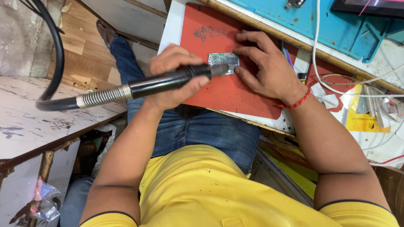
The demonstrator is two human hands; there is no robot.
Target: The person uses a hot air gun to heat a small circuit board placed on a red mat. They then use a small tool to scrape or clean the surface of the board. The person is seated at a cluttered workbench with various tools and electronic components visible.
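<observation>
So, left hand (176, 77) is wrapped tight round 1 black hot-air wand (168, 82), nozzle tip over 1 small circuit board (224, 62) on the red mat (223, 90). Right hand (265, 63), fingers spread flat, pins the board's edge. Nozzle covers pt of board; hose (52, 63) is cut off at top.

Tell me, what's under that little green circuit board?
The circuit board lies flat on a red mat. The black tool's tip, held in the left hand, covers part of it; right hand fingers press its edge.
</observation>
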